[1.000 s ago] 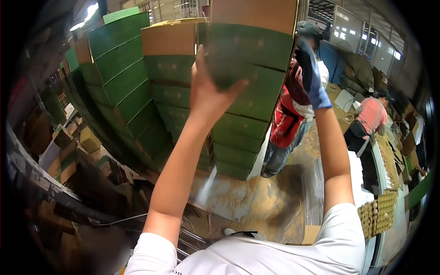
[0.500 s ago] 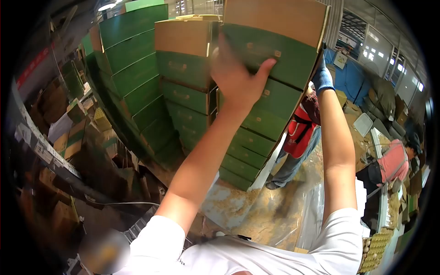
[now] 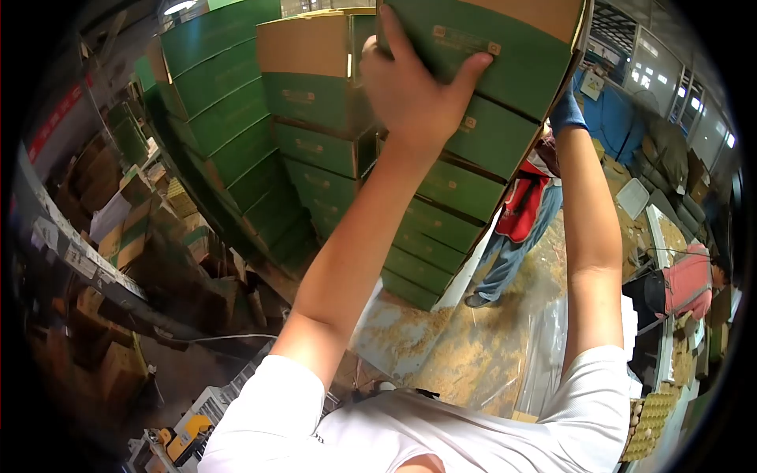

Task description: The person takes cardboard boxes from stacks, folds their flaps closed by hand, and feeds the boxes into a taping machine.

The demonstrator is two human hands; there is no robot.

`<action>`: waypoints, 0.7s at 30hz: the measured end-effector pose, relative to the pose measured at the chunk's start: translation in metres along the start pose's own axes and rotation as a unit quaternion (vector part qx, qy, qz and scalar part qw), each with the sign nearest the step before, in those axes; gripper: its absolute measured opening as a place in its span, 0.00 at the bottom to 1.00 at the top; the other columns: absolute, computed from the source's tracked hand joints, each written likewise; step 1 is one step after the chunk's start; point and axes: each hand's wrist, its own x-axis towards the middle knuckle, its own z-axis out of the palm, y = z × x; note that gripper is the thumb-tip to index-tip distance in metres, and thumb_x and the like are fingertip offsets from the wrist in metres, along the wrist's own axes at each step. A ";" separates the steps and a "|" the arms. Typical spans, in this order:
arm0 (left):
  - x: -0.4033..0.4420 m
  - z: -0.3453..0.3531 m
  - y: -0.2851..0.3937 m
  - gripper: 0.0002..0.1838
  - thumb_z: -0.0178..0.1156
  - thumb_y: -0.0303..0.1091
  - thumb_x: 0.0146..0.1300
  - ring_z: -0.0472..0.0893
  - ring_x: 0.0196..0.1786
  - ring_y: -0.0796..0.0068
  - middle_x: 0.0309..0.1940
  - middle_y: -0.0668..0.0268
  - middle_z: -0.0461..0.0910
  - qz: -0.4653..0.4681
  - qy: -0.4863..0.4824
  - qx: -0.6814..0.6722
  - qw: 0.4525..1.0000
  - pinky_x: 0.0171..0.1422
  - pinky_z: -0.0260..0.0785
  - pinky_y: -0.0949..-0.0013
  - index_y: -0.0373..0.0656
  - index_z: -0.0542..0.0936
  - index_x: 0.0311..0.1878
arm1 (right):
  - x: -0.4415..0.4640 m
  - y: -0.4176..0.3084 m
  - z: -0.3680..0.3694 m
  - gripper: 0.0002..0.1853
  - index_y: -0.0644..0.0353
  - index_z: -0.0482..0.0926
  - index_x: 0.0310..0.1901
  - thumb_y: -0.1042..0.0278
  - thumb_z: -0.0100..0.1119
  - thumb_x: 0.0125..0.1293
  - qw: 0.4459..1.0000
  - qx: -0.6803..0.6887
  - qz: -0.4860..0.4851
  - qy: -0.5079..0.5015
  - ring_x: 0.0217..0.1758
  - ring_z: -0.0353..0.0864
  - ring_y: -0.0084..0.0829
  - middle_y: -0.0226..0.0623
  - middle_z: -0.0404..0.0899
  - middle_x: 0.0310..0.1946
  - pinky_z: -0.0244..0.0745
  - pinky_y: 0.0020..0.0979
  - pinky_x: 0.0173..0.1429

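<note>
At the top of a tall stack sits a green and brown cardboard box (image 3: 512, 67), partly cut off by the view's upper edge. My bare left hand (image 3: 414, 94) grips its left front corner. The thumb lies on the green front and the index finger points up along the edge, while the other fingers curl round the side. At the right side of the box is my right hand (image 3: 568, 112) in a blue glove, its fingers mostly hidden by the box. Below are several more green boxes (image 3: 449, 185). Close by on the left stands another stack of matching boxes (image 3: 303, 98).
A further green stack (image 3: 217, 87) stands at far left. Behind my stack is a person in a red apron (image 3: 522, 209); another in a pink top (image 3: 684, 280) bends at right. Egg trays (image 3: 650, 426) lie lower right. Debris covers the floor (image 3: 465, 355).
The boxes and both hands sit higher in view, mostly because the camera has tilted down. My left hand, blurred before, is now sharp against the top box. The person in pink has shifted slightly right in view.
</note>
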 end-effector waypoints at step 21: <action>0.018 -0.008 0.017 0.60 0.71 0.69 0.53 0.78 0.48 0.34 0.50 0.34 0.75 -0.044 0.011 0.058 0.997 0.54 0.72 0.45 0.28 0.62 0.74 | 0.019 -0.027 0.005 0.36 0.53 0.82 0.54 0.24 0.49 0.70 0.996 -0.070 0.014 -0.055 0.45 0.82 0.37 0.36 0.85 0.44 0.79 0.39 0.52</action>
